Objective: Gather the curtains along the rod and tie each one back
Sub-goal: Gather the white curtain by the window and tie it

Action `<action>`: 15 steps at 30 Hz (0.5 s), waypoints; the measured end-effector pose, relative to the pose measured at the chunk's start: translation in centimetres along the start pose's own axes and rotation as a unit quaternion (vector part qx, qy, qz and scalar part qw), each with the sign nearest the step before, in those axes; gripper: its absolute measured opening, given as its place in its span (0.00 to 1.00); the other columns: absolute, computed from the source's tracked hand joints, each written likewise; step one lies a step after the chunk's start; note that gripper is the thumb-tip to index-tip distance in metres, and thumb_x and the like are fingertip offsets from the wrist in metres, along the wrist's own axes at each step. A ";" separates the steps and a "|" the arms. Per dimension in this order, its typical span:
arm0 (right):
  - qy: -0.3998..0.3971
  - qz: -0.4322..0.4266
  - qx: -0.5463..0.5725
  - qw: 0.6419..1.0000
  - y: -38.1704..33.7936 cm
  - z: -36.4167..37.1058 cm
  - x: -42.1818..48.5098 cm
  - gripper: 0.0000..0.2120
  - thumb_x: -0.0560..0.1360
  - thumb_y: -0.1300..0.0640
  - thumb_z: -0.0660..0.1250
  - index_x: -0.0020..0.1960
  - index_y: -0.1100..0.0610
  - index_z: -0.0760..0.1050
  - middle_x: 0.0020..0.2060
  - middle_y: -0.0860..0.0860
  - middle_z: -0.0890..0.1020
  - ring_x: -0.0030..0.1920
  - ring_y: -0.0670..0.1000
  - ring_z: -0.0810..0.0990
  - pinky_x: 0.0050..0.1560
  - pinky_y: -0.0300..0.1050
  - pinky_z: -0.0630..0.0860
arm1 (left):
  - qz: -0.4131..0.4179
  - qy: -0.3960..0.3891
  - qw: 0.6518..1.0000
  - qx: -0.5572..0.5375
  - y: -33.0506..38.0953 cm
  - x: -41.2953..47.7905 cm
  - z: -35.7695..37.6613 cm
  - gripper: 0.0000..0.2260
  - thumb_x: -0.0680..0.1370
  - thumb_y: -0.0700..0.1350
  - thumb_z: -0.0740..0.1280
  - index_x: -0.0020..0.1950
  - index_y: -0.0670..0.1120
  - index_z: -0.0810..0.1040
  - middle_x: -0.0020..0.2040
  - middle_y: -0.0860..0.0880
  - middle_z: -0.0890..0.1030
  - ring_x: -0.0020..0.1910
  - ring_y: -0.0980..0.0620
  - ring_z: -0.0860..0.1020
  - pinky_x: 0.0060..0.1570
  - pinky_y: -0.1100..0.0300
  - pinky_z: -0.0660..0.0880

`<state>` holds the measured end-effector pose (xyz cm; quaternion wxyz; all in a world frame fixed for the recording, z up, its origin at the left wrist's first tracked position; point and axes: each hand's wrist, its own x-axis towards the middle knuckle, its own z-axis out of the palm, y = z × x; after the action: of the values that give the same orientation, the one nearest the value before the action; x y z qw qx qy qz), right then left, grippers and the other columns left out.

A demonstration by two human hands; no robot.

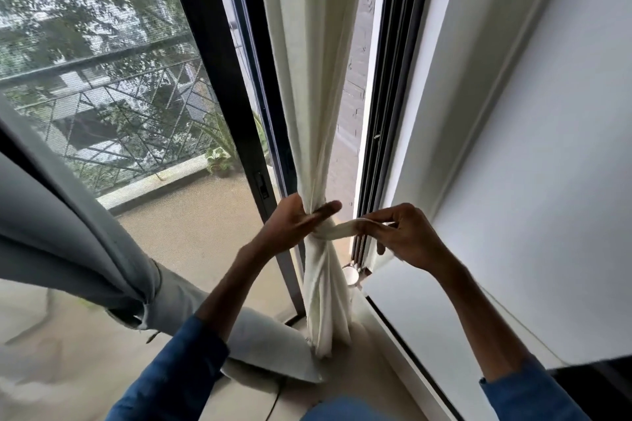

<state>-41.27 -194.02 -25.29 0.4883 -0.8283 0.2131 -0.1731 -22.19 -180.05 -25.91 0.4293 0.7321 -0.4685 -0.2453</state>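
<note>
Cream cloth, matte and softly ribbed by its own folds, hangs down the middle of the frame as the cream curtain (307, 79), pinched into a narrow waist just below centre and flaring again toward the floor. The left hand (294, 222) grips that waist, fingers curled behind the bunch and thumb laid straight across its front. A flat tie band (342, 229) of the same pale fabric runs rightward from the waist to the right hand (403, 236), which pinches its end between thumb and curled fingertips. To do this step well, I judge that the band should be drawn taut and level while the left hand holds the pleats compact, so that no fold slips out above or below the wrap; the end then likely needs to go to the small round fitting (350, 275) low beside the dark door frame (219, 79). At lower left, a heavier, smooth grey curtain (85, 232) sweeps diagonally and looks already cinched. A plain white wall (530, 147) fills the right side.
</note>
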 end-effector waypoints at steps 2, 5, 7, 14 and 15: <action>0.001 0.010 -0.004 1.000 -0.1 -0.1 0.1 0.07 0.76 0.49 0.74 0.50 0.51 0.88 0.22 0.46 0.79 0.20 0.41 0.73 0.28 0.26 0.66 | -0.008 -0.003 0.999 0.036 0.0 0.3 -0.4 0.27 0.74 0.61 0.71 0.53 0.36 0.80 0.47 0.39 0.84 0.45 0.40 0.83 0.45 0.44 0.80; -0.003 0.018 0.000 1.000 0.0 0.0 0.3 0.07 0.76 0.52 0.75 0.50 0.53 0.88 0.22 0.41 0.78 0.20 0.40 0.73 0.27 0.26 0.65 | -0.014 -0.013 0.998 0.055 -0.7 1.0 -1.0 0.15 0.77 0.50 0.71 0.52 0.38 0.80 0.47 0.44 0.85 0.46 0.47 0.84 0.46 0.51 0.81; -0.012 0.017 -0.001 1.000 0.2 -0.1 0.3 0.06 0.75 0.54 0.76 0.49 0.56 0.88 0.23 0.41 0.79 0.20 0.40 0.74 0.28 0.26 0.65 | -0.016 -0.001 1.000 0.026 -1.4 1.5 -1.4 0.05 0.78 0.42 0.68 0.52 0.42 0.79 0.49 0.46 0.85 0.52 0.48 0.83 0.55 0.49 0.80; -0.010 -0.035 -0.072 0.997 1.1 -0.9 0.2 0.04 0.74 0.50 0.77 0.41 0.47 0.87 0.31 0.46 0.84 0.35 0.50 0.83 0.40 0.49 0.77 | -0.043 -0.018 0.998 -0.046 -2.8 3.2 -2.9 0.10 0.75 0.43 0.61 0.53 0.47 0.79 0.53 0.45 0.85 0.57 0.43 0.82 0.55 0.35 0.78; -0.009 -0.042 -0.074 0.996 1.0 -1.1 0.1 0.03 0.73 0.51 0.77 0.40 0.46 0.87 0.31 0.46 0.84 0.35 0.51 0.83 0.40 0.50 0.77 | -0.046 -0.021 0.997 -0.051 -2.8 3.3 -3.1 0.10 0.75 0.42 0.60 0.52 0.48 0.79 0.53 0.45 0.85 0.57 0.43 0.82 0.54 0.34 0.78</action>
<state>-41.90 -195.38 -25.68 0.4196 -0.8721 0.1859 -0.1695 -17.04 -181.29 -26.60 0.4442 0.7249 -0.4304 -0.3033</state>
